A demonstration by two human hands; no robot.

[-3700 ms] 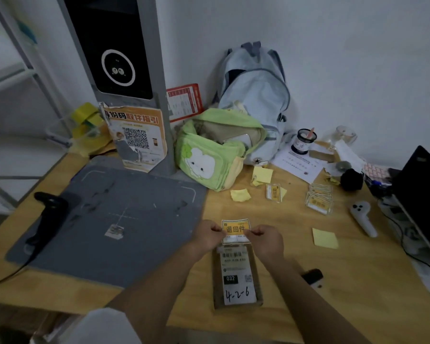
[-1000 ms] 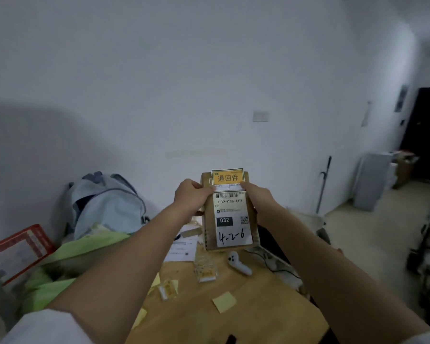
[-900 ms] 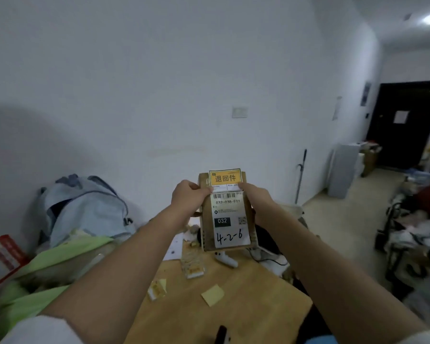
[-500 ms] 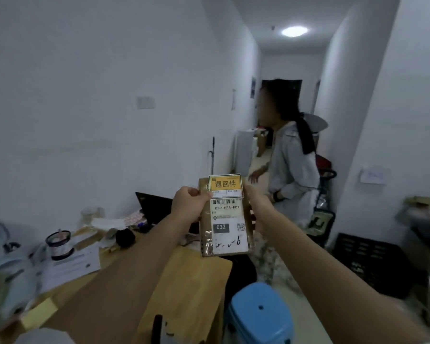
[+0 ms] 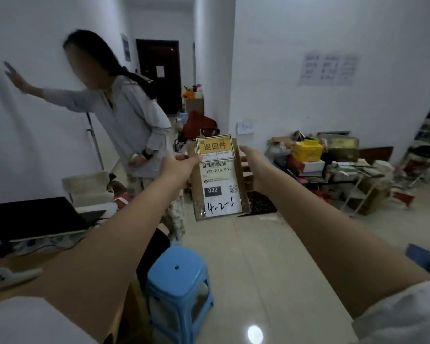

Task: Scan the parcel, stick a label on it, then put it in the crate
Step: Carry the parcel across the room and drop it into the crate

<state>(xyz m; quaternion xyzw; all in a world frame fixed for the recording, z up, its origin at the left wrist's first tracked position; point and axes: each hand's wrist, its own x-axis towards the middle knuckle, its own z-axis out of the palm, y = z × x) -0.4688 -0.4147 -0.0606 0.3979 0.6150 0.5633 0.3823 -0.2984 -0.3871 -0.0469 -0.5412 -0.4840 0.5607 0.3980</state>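
I hold a flat brown parcel upright in front of me at arm's length. A white shipping sticker marked 032 and 4-2-6 covers its face, and a yellow label sits at its top edge. My left hand pinches the parcel's upper left side. My right hand grips its right edge from behind. A dark crate lies on the floor just behind the parcel, mostly hidden by it.
A person in a grey top stands at the left, one hand on the wall. A blue stool stands below my arms beside the wooden desk with a laptop. Boxes and clutter pile against the right wall.
My view has swung right from the desk to the room. The parcel with its yellow label stays held in both hands. The person has come closer on the left.
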